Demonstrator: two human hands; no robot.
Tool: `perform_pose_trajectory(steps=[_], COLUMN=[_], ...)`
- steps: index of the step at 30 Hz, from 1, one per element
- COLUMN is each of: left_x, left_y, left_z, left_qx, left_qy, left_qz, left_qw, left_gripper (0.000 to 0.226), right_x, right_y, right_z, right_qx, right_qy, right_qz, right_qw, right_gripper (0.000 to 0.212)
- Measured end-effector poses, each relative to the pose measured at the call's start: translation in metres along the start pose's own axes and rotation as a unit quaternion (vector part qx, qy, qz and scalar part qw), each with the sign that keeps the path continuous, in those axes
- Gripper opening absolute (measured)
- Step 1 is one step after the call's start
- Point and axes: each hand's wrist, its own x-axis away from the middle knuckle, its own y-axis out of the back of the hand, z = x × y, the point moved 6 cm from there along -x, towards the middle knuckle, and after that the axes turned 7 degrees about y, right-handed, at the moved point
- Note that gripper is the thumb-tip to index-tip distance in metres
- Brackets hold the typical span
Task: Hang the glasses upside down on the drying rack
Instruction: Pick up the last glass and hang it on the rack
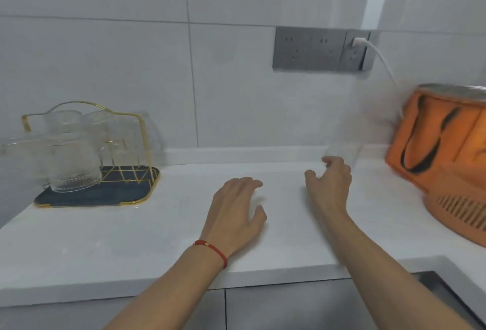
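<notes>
At the left of the white counter stands a gold wire drying rack (142, 143) on a dark blue tray (105, 195). Ribbed clear glasses (75, 156) hang upside down on it, blurred together. A faint, blurred clear glass (351, 152) stands by the back edge of the counter. My right hand (331, 182) is just in front of it, fingers curled and apart; whether they touch the glass is unclear. Hovering palm down over the middle of the counter, my left hand (236, 206) has its fingers spread and holds nothing. A red string bracelet is on that wrist.
An orange appliance with an orange bag (447, 156) on it fills the counter's right end. A grey socket strip (320, 49) on the tiled wall has a white plug and cable running to the right. A sink edge (444, 290) shows at the lower right.
</notes>
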Motion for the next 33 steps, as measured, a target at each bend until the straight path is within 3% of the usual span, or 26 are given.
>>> perform_pose_trajectory(steps=[3, 7, 11, 15, 21, 24, 27, 30, 33], left_x=[-0.01, -0.011, -0.011, -0.012, -0.014, -0.013, -0.011, -0.005, 0.006], left_y=[-0.022, -0.037, -0.039, -0.04, -0.037, -0.034, -0.023, -0.004, 0.019], left_z=[-0.013, -0.004, -0.001, 0.0, 0.0, -0.001, -0.002, 0.009, 0.032], left_qx=[-0.045, -0.068, -0.065, -0.058, -0.036, 0.008, 0.122, 0.29, 0.389], left_qy=[-0.013, -0.001, 0.003, 0.003, 0.012, 0.015, 0.049, 0.145, 0.231], left_qz=[0.005, 0.016, 0.02, 0.021, 0.018, 0.015, 0.0, -0.023, -0.07], left_qw=[0.999, 0.998, 0.998, 0.998, 0.999, 1.0, 0.991, 0.946, 0.889], left_gripper=[0.046, 0.055, 0.057, 0.057, 0.058, 0.057, 0.063, 0.08, 0.081], right_x=[-0.026, -0.054, -0.073, -0.08, -0.063, -0.037, 0.002, 0.044, 0.076], right_y=[0.025, 0.015, 0.005, 0.002, 0.011, 0.006, -0.006, -0.017, -0.033], right_z=[-0.038, -0.061, -0.068, -0.077, -0.06, -0.031, 0.007, 0.044, 0.078], right_qx=[0.008, 0.021, 0.069, 0.083, 0.001, -0.069, -0.103, -0.121, -0.086], right_qy=[-0.073, -0.092, -0.12, -0.121, -0.082, 0.005, 0.105, 0.201, 0.285], right_qz=[-0.054, 0.002, -0.04, -0.076, -0.094, -0.037, 0.077, 0.194, 0.268], right_qw=[0.996, 0.996, 0.99, 0.986, 0.992, 0.997, 0.986, 0.952, 0.916], right_gripper=[0.072, 0.099, 0.097, 0.082, 0.082, 0.079, 0.077, 0.074, 0.078])
